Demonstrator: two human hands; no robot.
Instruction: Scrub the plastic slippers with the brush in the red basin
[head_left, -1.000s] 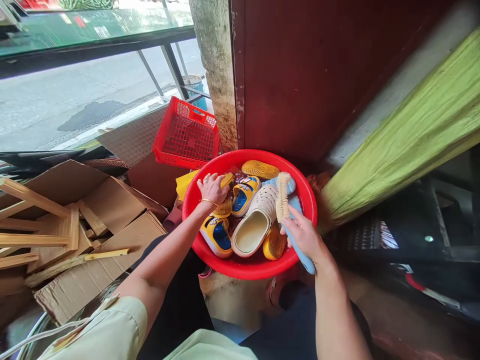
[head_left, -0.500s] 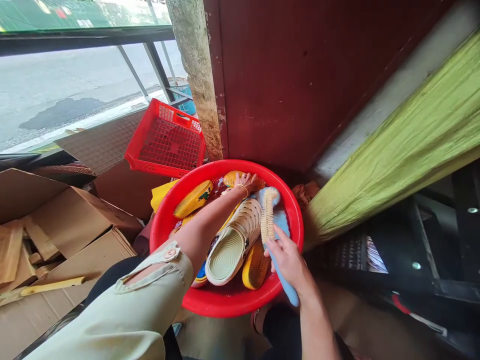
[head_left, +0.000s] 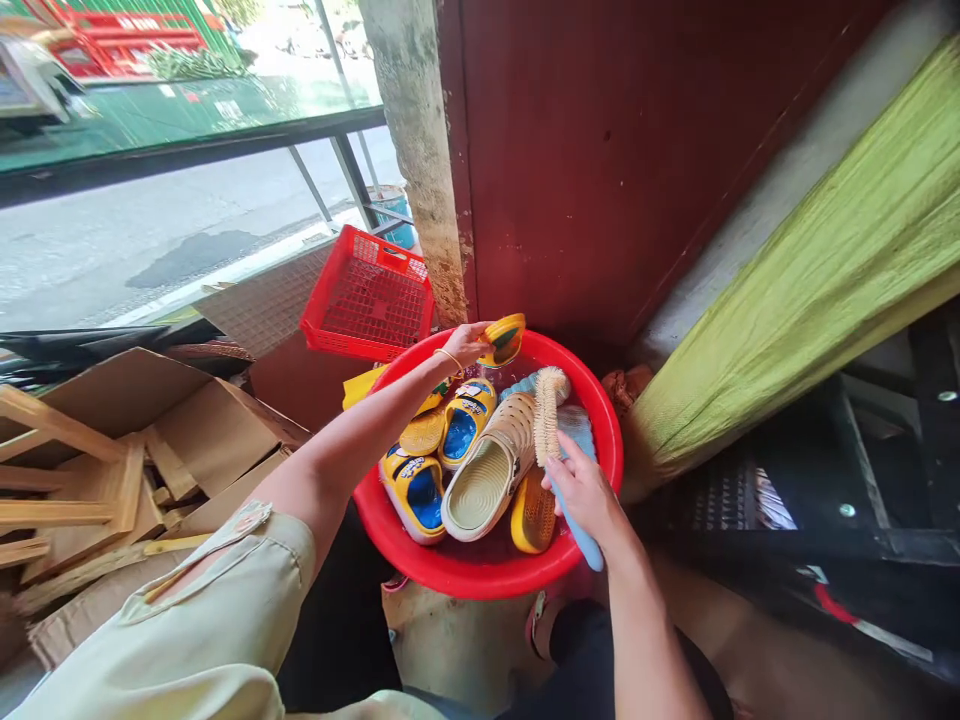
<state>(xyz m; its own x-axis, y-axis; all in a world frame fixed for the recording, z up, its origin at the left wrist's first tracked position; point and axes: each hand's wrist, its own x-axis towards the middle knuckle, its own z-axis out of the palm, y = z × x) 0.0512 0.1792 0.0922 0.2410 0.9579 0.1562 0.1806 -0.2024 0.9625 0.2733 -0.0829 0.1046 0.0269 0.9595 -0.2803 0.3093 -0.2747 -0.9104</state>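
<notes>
A red basin [head_left: 420, 570] stands before me with several shoes in water. My left hand [head_left: 471, 345] is closed on a small yellow clog [head_left: 504, 340], raised over the basin's far side. My right hand [head_left: 585, 490] grips the blue handle of a scrub brush [head_left: 551, 415], bristles pointing up, over the basin's right side. A large beige clog [head_left: 487, 470] lies tilted in the middle. Yellow clogs with blue insoles [head_left: 424, 495] sit left of it, and a yellow-brown shoe [head_left: 534, 512] lies on its right. Light blue footwear [head_left: 574, 425] is partly hidden behind the brush.
Behind the basin on the left is a red plastic crate [head_left: 367, 300]. Cardboard boxes [head_left: 202, 430] with wood pieces [head_left: 67, 510] stand at left. A dark red panel [head_left: 570, 180] rises behind; a green cloth [head_left: 795, 270] hangs at right.
My left hand has lifted a yellow clog out of the basin water. The brush stays in my right hand. The view has shifted, showing more of the street and the clogs at left.
</notes>
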